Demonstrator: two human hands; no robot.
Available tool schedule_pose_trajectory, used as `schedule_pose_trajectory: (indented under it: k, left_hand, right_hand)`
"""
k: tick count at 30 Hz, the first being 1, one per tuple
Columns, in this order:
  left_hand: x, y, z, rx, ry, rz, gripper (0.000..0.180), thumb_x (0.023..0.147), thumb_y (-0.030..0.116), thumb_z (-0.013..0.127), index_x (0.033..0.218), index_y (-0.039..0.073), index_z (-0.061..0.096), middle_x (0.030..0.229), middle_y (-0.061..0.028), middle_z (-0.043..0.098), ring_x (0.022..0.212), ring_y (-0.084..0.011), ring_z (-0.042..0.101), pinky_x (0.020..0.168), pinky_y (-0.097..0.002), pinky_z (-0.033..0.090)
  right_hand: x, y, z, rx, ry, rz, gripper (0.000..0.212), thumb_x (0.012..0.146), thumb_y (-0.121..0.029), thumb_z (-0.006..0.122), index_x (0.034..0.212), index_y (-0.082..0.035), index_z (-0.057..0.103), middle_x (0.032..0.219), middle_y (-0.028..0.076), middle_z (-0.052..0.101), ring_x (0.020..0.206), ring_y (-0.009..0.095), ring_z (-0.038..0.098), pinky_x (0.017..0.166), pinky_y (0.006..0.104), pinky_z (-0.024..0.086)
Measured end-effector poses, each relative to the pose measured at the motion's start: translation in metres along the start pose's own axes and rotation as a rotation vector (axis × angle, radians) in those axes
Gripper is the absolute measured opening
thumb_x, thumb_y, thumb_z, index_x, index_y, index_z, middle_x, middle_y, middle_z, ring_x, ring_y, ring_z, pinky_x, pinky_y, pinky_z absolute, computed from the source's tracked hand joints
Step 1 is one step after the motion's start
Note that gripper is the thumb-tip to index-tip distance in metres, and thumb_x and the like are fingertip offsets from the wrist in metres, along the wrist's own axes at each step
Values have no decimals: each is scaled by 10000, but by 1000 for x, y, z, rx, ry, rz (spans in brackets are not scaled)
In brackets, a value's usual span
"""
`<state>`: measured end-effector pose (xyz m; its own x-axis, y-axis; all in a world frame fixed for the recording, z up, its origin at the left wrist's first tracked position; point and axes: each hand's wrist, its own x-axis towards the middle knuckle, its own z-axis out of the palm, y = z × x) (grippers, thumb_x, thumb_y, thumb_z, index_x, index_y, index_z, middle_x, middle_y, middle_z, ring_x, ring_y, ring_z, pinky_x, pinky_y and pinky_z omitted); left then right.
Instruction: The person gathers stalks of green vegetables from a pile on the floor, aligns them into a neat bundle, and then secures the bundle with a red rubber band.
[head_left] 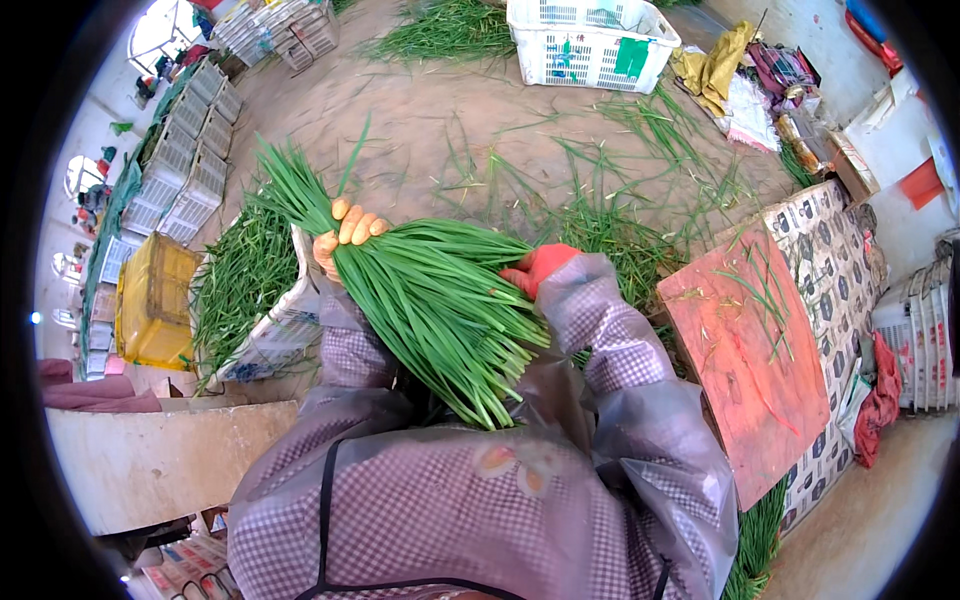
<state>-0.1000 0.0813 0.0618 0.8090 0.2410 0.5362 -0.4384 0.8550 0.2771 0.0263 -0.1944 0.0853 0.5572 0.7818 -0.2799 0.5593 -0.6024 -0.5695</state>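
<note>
A thick bunch of garlic chives (430, 300) lies slantwise in front of my body. Its leaf tips point to the far left and its paler stem ends fan out toward my apron. My left hand (352, 234), in a pale orange covering, is wrapped round the bunch near the leafy end. On the right side of the bunch, my right hand (538, 268) in a red-orange glove has its fingers curled against the stems; part of the fingers is hidden by them. Both forearms wear clear plastic sleeves over checked cloth.
A white crate heaped with greens (245, 285) stands at the left, beside a yellow crate (155, 300). A reddish board (745, 360) with loose leaves is at my right. Scattered chives (615, 240) lie on the floor. Another white crate (590, 50) stands at the far side.
</note>
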Motion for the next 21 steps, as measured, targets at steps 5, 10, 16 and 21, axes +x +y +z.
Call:
schedule_pose_trajectory:
  k: [5,10,16,21]
  left_hand:
    - [-4,7,-1,26,22,-5,284,750,102,587,958,133,396,730,51,402,734,-109,434,862,-329,358]
    - [-15,13,-13,16,55,24,292,749,105,592,972,132,406,727,57,399,733,-106,434,869,-328,359]
    - [-11,12,-19,-35,9,7,289,746,98,596,973,130,419,741,48,411,724,-106,434,867,-320,366]
    - [-11,6,-15,-38,8,6,278,748,97,589,967,126,419,742,45,414,722,-108,430,867,-320,366]
  right_hand:
    - [-4,8,0,1356,-56,-56,162,859,-167,584,888,-41,681,530,22,498,374,80,384,348,272,308]
    - [-61,11,-34,2099,-332,-952,336,910,-28,352,600,-158,344,363,-47,351,255,85,312,293,244,298]
    - [-144,56,-75,997,-721,-660,308,943,-218,520,1067,35,642,690,93,673,511,105,600,512,245,507]
    - [-112,29,-38,539,188,-97,225,894,-254,605,1031,-103,700,794,94,688,648,178,637,588,287,506]
